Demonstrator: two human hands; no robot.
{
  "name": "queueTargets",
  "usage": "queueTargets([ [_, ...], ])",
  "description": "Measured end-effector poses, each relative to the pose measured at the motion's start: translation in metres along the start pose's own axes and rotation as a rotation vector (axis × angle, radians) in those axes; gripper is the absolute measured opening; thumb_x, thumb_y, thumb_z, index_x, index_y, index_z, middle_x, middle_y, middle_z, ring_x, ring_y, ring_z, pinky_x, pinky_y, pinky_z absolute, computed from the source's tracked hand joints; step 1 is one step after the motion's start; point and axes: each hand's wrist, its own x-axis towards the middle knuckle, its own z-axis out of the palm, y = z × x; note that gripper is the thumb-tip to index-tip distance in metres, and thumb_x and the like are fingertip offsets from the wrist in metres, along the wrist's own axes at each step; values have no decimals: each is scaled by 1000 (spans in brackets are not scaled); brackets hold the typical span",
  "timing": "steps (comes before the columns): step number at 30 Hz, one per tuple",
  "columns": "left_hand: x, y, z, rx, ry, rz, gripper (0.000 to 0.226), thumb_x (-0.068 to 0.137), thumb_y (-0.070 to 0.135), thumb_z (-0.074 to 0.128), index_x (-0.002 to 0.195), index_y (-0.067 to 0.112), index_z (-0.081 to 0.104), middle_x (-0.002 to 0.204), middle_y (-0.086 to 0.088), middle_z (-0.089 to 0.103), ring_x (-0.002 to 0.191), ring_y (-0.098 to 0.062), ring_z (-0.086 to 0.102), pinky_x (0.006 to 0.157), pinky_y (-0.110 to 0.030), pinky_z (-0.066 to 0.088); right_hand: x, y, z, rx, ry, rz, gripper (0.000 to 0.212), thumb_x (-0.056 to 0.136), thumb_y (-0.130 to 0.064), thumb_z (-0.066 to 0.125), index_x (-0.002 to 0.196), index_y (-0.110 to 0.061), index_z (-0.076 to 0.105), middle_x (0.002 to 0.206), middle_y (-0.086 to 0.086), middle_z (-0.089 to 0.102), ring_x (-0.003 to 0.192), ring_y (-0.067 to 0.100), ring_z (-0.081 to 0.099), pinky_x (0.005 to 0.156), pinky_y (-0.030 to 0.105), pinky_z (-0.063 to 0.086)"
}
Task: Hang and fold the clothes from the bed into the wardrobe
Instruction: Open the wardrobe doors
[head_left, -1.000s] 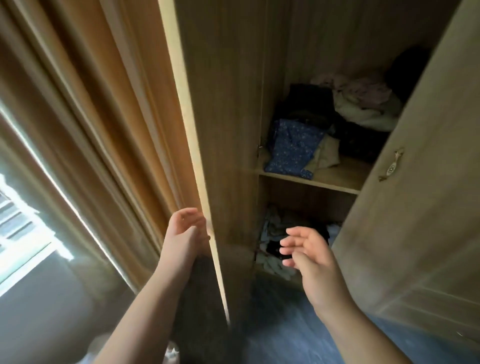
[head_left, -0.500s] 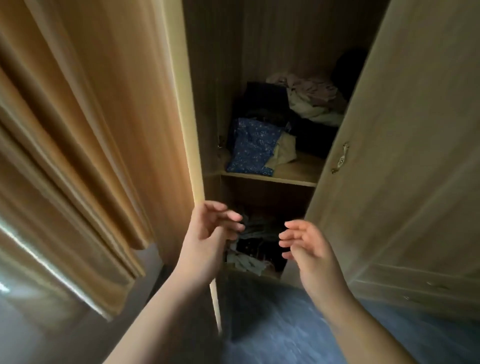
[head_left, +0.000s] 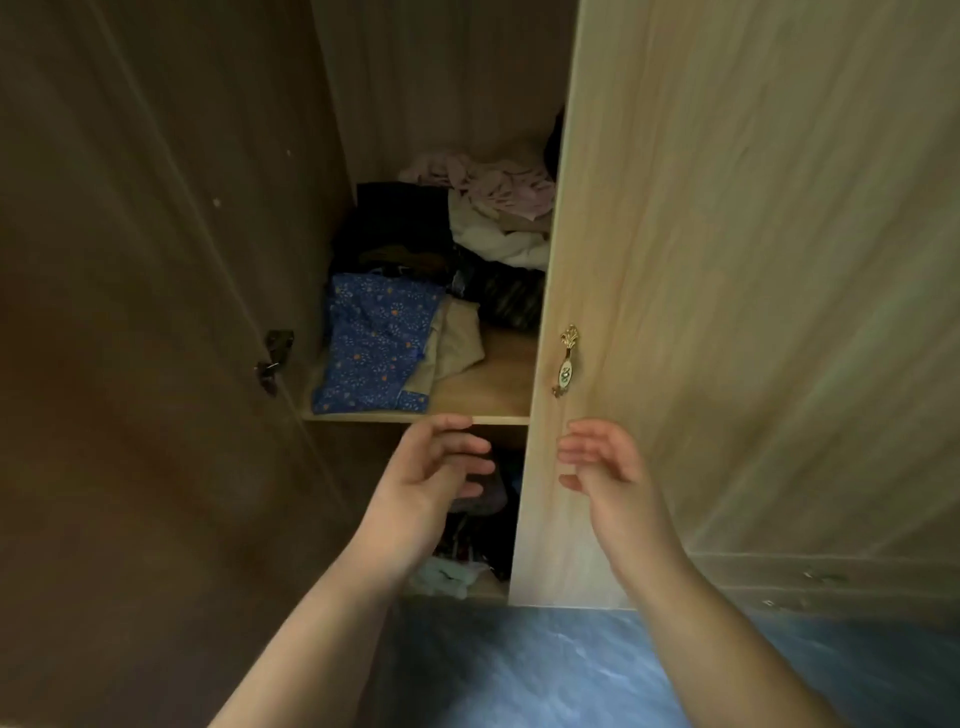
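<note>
The wooden wardrobe stands with its left door (head_left: 156, 338) swung wide and its right door (head_left: 727, 312) shut. On the shelf (head_left: 493, 384) lie a folded blue patterned garment (head_left: 374, 343), dark clothes (head_left: 400, 228) and pale pink and white ones (head_left: 498, 208). More crumpled clothes (head_left: 467, 551) fill the compartment below. My left hand (head_left: 431, 478) hovers in front of the lower compartment, fingers loosely spread, holding nothing. My right hand (head_left: 602, 467) floats before the right door's edge, fingers relaxed and empty.
A gold ornamental handle (head_left: 566, 361) sits on the right door just above my right hand. A metal hinge (head_left: 272, 358) shows on the open left door. Blue marbled floor (head_left: 545, 670) lies below.
My left hand let go of the left door's edge and moved right, in front of the opening. The view swung right, away from the curtain; the left door now stands wide.
</note>
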Motion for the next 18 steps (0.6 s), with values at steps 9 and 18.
queueTargets([
  [9,60,-11,21,-53,173,-18,36,93,-17,39,112,10,54,93,-6,69,85,-22,69,79,-38,53,126,0,11,-119,-32,48,39,91,-6,56,126,-24,51,106,-17,59,89,-15,57,76,5,40],
  [18,30,-10,7,-11,181,-28,34,94,-14,43,112,11,57,94,-4,71,86,-23,70,75,-33,55,96,15,14,-225,-39,84,54,92,-3,52,143,-20,42,118,-5,59,85,-1,57,57,1,39],
])
